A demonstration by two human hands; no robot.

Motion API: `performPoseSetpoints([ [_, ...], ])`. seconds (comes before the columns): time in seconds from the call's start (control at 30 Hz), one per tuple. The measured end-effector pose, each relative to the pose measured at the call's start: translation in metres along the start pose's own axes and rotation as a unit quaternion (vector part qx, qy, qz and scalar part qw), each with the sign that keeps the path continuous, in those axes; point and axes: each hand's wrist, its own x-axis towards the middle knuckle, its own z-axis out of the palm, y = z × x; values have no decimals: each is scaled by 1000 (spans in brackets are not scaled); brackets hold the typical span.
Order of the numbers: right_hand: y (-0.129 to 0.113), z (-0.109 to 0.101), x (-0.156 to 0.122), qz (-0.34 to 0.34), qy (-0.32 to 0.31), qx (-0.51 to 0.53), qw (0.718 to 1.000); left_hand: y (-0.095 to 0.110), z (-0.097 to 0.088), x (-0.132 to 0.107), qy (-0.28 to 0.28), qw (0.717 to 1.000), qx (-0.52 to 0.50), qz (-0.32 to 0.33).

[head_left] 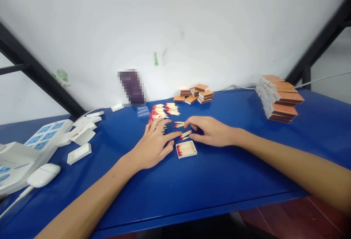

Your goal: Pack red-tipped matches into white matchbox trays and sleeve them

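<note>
My left hand (155, 144) lies flat on the blue table (208, 180) with fingers stretched out over loose red-tipped matches (161, 113), its index finger reaching toward a few matches (185, 134). My right hand (211, 131) rests opposite, fingers curved down onto those same few matches, holding nothing I can make out. Just in front of both hands sits an open white matchbox tray (187, 149) filled with matches. Another small bunch of matches (178, 124) lies between the hands.
Orange matchboxes (195, 94) are heaped at the back, with a taller stack (279, 98) at the right. Empty white trays (82, 136), a white power strip (33, 147) and a white mouse-like object (43, 175) lie at the left. The table's front edge is near.
</note>
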Motion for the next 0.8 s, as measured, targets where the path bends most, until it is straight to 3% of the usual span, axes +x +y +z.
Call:
performPoseSetpoints([
  [0.23, 4, 0, 2, -21, -10, 4, 1000, 1, 1, -1, 16, 1000, -9, 2],
  [0.57, -5, -1, 1, 0, -41, 1, 999, 3, -4, -1, 145, 988, -53, 20],
  [0.8, -14, -7, -1, 5, -82, -48, 995, 5, -4, -3, 126, 986, -95, 56],
])
